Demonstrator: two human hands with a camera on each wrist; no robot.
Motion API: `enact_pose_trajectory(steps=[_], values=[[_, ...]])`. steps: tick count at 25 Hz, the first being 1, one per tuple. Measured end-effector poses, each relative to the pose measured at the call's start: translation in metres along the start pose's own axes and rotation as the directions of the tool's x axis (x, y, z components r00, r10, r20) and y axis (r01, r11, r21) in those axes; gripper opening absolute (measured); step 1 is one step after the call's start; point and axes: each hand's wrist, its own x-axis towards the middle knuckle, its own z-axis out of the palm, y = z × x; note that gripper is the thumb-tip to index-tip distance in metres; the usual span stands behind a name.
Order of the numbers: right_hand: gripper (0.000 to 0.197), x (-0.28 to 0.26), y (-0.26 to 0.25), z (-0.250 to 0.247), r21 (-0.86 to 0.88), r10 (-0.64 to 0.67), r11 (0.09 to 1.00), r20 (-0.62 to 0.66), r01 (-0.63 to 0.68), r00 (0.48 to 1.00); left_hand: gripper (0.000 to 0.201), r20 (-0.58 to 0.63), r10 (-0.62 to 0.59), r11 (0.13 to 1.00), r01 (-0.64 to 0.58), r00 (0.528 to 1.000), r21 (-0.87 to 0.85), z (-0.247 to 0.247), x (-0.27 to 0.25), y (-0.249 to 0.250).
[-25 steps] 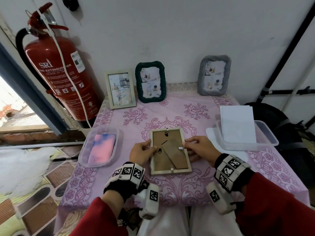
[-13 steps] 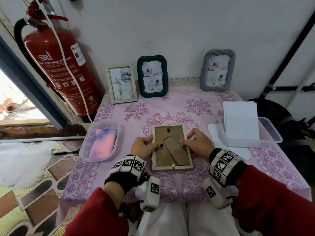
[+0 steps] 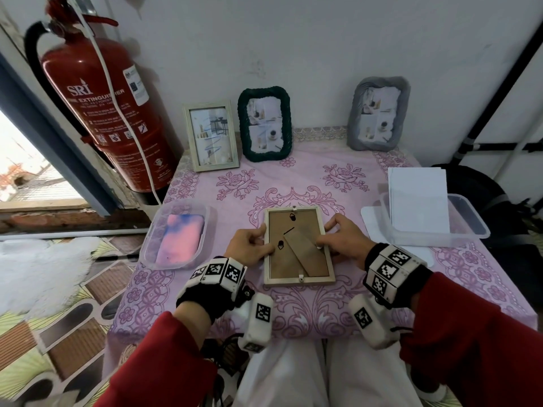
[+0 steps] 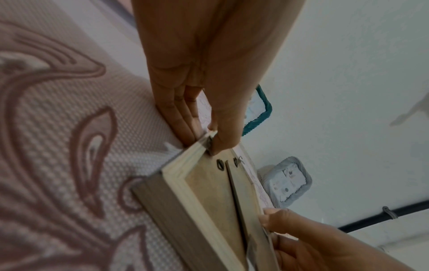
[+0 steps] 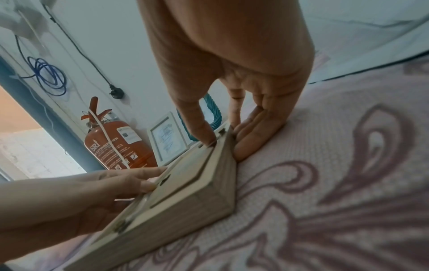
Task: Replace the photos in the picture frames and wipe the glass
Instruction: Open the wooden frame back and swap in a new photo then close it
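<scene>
A light wooden picture frame (image 3: 296,248) lies face down on the pink tablecloth, its brown backing board and folded stand facing up. My left hand (image 3: 249,245) pinches the frame's left edge, thumb (image 4: 223,135) on a small metal tab and fingers along the side. My right hand (image 3: 343,236) pinches the right edge in the same way, thumb (image 5: 199,128) on top by a tab and fingers (image 5: 253,135) against the outer side. The glass and the photo are hidden underneath.
Three frames stand at the back wall: white (image 3: 211,136), dark green (image 3: 264,123) and grey (image 3: 379,113). At the left sits a clear tub with a pink-blue cloth (image 3: 179,235). Right is a tub holding white sheets (image 3: 417,201). A red fire extinguisher (image 3: 108,113) stands left.
Both hands have stayed at the sides of the face-down frame with only small finger shifts. The head view has tilted a little; the frame has not moved.
</scene>
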Motion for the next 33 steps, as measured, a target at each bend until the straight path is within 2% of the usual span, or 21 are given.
enact_pose_trajectory(steps=[2,5,6,9,14,15,17,19,20,22,24,25,27,28,33], values=[[0.032,-0.002,-0.001,-0.004,0.021,0.004,1.0,0.04,-0.005,0.999,0.051,0.022,0.011,1.0,-0.011,1.0,-0.001,-0.001,-0.001,0.001],[0.033,-0.005,-0.003,-0.013,0.024,0.012,1.0,0.123,-0.015,0.992,0.03,0.082,0.048,0.999,-0.048,0.995,0.003,-0.004,-0.004,0.005],[0.033,-0.006,-0.004,-0.016,0.012,0.009,1.0,0.143,-0.011,0.99,0.029,0.099,0.065,0.998,-0.066,0.993,0.012,-0.006,-0.005,0.006],[0.035,-0.006,-0.007,-0.018,-0.019,-0.003,1.0,0.17,0.006,0.985,0.039,0.113,0.092,0.992,-0.1,0.989,0.072,-0.007,-0.006,0.007],[0.03,-0.005,-0.01,-0.018,-0.086,0.018,0.996,0.192,-0.002,0.981,0.058,0.115,0.068,0.991,-0.08,0.991,0.111,-0.01,-0.011,0.012],[0.024,-0.005,-0.011,-0.018,-0.133,0.008,0.991,0.191,0.018,0.982,0.063,0.121,0.052,0.993,-0.065,0.991,0.099,-0.012,-0.012,0.014],[0.015,0.002,-0.015,-0.018,-0.37,-0.103,0.919,0.112,0.138,0.988,0.069,0.055,0.059,0.983,-0.068,0.997,0.169,-0.014,-0.015,0.018],[0.026,0.011,-0.019,-0.015,-0.511,-0.285,0.821,0.019,0.254,0.958,0.062,-0.039,0.213,0.904,-0.182,0.976,0.386,-0.013,-0.021,0.023],[0.031,0.016,-0.023,-0.013,-0.508,-0.354,0.806,-0.002,0.304,0.935,0.054,-0.004,0.327,0.841,-0.289,0.945,0.457,-0.011,-0.026,0.028],[0.032,0.026,-0.033,-0.008,-0.503,-0.443,0.771,0.017,0.391,0.896,0.043,0.246,0.481,0.696,-0.537,0.841,0.476,-0.006,-0.038,0.042],[0.032,0.037,-0.041,-0.002,-0.523,-0.462,0.734,0.084,0.434,0.883,0.045,0.499,0.465,0.566,-0.679,0.731,0.467,0.001,-0.045,0.052],[0.033,0.042,-0.043,0.001,-0.527,-0.452,0.728,0.112,0.439,0.885,0.047,0.568,0.406,0.511,-0.694,0.716,0.508,0.003,-0.047,0.055],[0.036,0.05,-0.046,0.007,-0.532,-0.425,0.732,0.131,0.426,0.895,0.052,0.609,0.297,0.417,-0.674,0.735,0.61,0.004,-0.047,0.056],[0.037,0.054,-0.046,0.009,-0.539,-0.422,0.731,0.127,0.419,0.898,0.054,0.609,0.267,0.4,-0.661,0.747,0.635,0.003,-0.046,0.055],[0.028,0.063,-0.048,0.008,-0.59,-0.441,0.683,0.138,0.431,0.887,0.044,0.566,0.315,0.456,-0.645,0.762,0.613,0.0,-0.049,0.048]])
